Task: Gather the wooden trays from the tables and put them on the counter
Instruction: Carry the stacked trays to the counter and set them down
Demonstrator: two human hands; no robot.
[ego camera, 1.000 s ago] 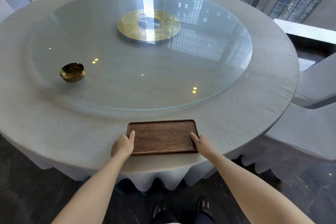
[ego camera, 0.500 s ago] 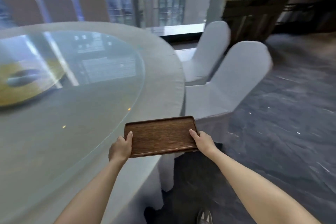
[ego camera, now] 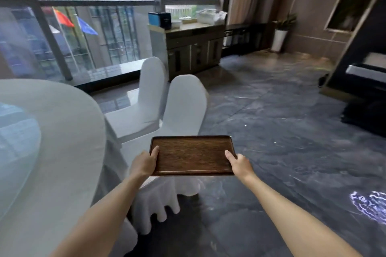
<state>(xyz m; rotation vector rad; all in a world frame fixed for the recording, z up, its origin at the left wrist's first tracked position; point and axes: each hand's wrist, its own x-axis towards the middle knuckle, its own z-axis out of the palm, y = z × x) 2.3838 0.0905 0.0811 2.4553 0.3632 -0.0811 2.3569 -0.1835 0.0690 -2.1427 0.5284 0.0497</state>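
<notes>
The wooden tray (ego camera: 192, 155), which lay on the round table (ego camera: 62, 131) a second ago, is now lifted clear and carried level over the floor, the table falling away to the left. The left hand (ego camera: 144, 164) and right hand (ego camera: 240, 164) each clasp a short end, thumbs over the rim, fingers curled beneath. The counter (ego camera: 194, 48) now stands far ahead by the window, so the carry seems underway.

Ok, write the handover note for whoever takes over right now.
Left hand: grips the tray's left edge.
Right hand: grips its right edge.
Tray: empty, held level in the air, off the table, above the nearer chair.
Counter: far ahead by the window, across open floor; boxes on top.
Done: tray lifted.
Left: carry it to the counter and set it down. Other trays: none in view.
</notes>
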